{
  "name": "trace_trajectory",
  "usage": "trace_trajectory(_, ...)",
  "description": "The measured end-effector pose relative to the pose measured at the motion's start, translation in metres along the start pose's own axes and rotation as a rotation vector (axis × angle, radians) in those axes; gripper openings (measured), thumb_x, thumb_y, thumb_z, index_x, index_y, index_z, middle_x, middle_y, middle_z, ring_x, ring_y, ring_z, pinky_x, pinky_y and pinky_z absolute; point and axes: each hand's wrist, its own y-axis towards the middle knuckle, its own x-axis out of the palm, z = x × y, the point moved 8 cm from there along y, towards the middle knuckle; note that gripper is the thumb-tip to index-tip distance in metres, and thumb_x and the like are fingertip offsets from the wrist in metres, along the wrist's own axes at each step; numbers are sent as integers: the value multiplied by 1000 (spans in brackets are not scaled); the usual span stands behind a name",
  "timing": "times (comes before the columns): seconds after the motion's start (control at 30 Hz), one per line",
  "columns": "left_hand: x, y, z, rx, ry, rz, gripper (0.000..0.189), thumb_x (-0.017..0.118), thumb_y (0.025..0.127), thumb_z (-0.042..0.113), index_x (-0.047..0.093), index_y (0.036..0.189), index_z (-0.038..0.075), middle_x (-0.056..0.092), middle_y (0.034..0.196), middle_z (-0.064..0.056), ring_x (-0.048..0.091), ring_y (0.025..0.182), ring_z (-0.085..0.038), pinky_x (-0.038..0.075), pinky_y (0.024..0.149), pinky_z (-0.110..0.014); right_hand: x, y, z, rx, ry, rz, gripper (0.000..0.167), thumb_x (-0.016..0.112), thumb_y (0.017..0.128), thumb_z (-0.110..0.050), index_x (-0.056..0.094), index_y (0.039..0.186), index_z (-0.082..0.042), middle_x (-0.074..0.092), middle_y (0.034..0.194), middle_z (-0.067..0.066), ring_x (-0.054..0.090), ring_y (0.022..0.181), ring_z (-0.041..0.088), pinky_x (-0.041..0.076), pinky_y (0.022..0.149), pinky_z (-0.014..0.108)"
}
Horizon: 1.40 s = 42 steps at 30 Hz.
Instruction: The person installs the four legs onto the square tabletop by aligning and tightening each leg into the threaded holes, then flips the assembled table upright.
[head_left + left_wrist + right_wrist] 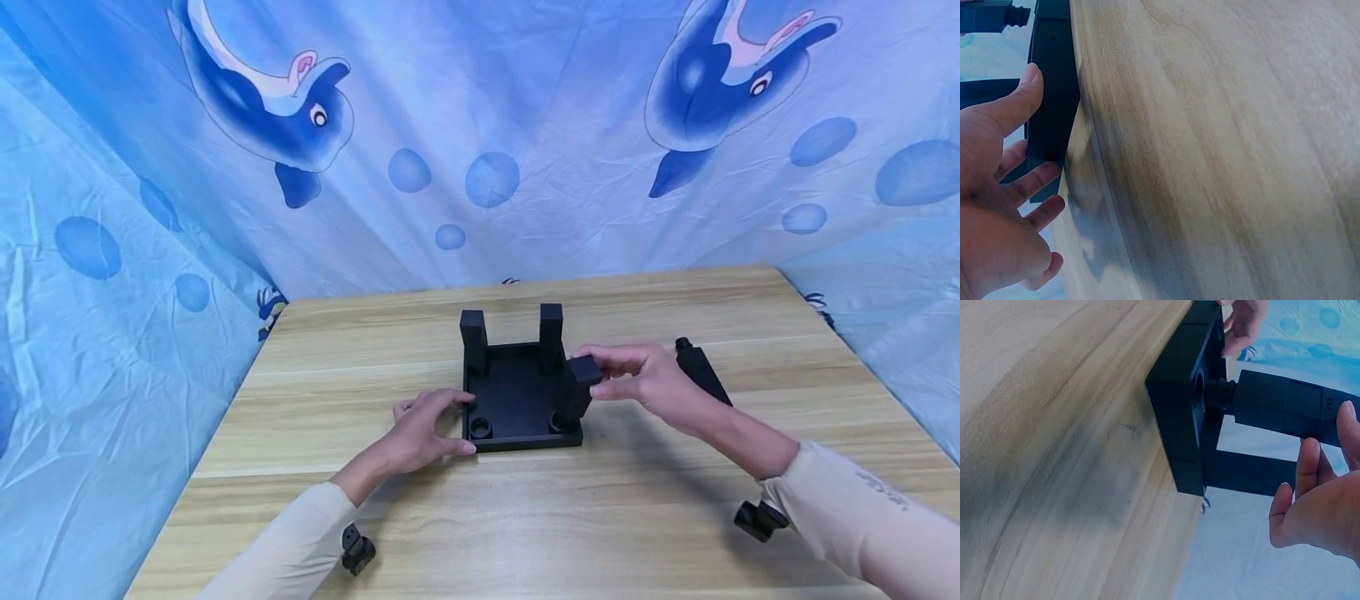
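Observation:
A shallow black square base [517,396] lies on the table, its rim up. Two black legs stand upright at its far corners, the far-left leg [474,340] and the far-right leg [551,333]. My right hand [637,379] pinches a third leg [576,392] between thumb and fingers over the near-right corner. In the right wrist view, this leg's threaded end [1219,395] points at the round socket, part of the thread showing outside. My left hand [423,429] touches the base's left side with spread, fairly straight fingers, thumb by the near-left corner. A round socket [480,428] there holds no leg.
Another black leg [703,372] with a threaded tip lies on the table right of the base, partly behind my right forearm. The wooden table [360,350] ends at a blue dolphin-print curtain [450,125]. Dark wrist-worn devices [358,550] hang below both forearms.

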Motion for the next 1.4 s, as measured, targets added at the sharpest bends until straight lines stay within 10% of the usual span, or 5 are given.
trace_trajectory(0.77, -1, 0, 2, 14, 12, 19, 67, 83, 74, 32, 55, 134, 20, 53, 137, 3, 42, 127, -23, 17, 92, -47, 17, 6, 12, -4, -105, -17, 44, 75, 83, -19, 65, 126, -23, 63, 96, 6, 53, 89, 26, 46, 69, 33)
trace_trajectory(0.97, 0, 0, 3, 24, 13, 26, 67, 83, 74, 32, 55, 133, 19, 53, 137, 2, 43, 127, -24, 18, 92, -49, 24, 5, 3, -120, -248, -28, 50, 74, 85, -18, 60, 132, -26, 62, 111, -2, 54, 83, 18, 43, 62, 31)
trace_trajectory(1.13, 0, -1, 1, 14, 21, 23, 67, 83, 74, 32, 55, 134, 21, 52, 137, 4, 43, 127, -22, 18, 92, -47, 33, 8, -8, -252, -338, -67, 50, 71, 88, -13, 56, 135, -23, 59, 89, -3, 50, 75, 14, 37, 58, 29)
trace_trajectory(1.4, 1, 0, 2, 13, 18, 23, 67, 83, 74, 33, 55, 134, 21, 52, 137, 3, 43, 126, -23, 17, 91, -47, 29, 12, -6, -310, -421, 84, 44, 85, 72, -24, 63, 108, -12, 59, 89, -7, 50, 80, 15, 28, 83, 41)
